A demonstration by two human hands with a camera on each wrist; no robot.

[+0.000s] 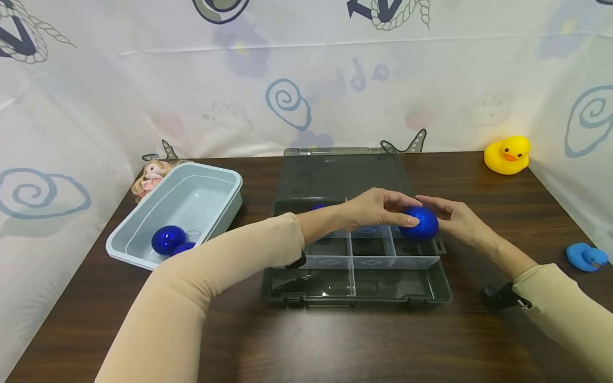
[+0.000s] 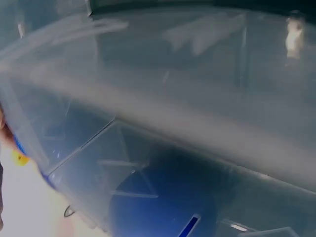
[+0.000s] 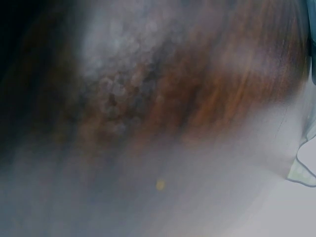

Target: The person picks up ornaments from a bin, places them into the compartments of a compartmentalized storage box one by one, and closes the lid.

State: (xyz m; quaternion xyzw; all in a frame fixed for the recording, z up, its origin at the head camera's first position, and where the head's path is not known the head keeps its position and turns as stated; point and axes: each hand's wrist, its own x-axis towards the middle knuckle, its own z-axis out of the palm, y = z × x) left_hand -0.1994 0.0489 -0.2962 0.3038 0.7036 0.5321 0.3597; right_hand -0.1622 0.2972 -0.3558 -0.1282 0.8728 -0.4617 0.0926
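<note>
your left hand (image 1: 375,208) pinches the blue glitter ball (image 1: 419,224), thumb on the near side, fingers behind. your right hand (image 1: 457,219) is up against its right side; can't tell if it grips or only steadies, and the right wrist view is too blurred to help. ball is over the right end of the compartment box (image 1: 402,287); contact with the box not clear.

risks, my read: round ball, little thumb contact. if either hand lets go early, it could squirt right and roll over the table. it also looks big for the cell below, so pushing down could jam it or bend the clear dividers (image 1: 330,261). your left forearm crosses the box and the black strap (image 1: 298,261) sits near a divider end, so a snag is possible. lid (image 1: 342,175) is laid back, worth not bumping.

surface: dark wood-grain table (image 1: 311,340), glossy in front, likely easy rolling. pale blue bin (image 1: 206,183) at left holds two blue balls (image 1: 168,240), doll (image 1: 152,174) behind it. yellow duck (image 1: 507,155) back right, blue duck (image 1: 585,257) near the right edge. white printed cloth (image 1: 335,64) walls the back and sides.
</note>
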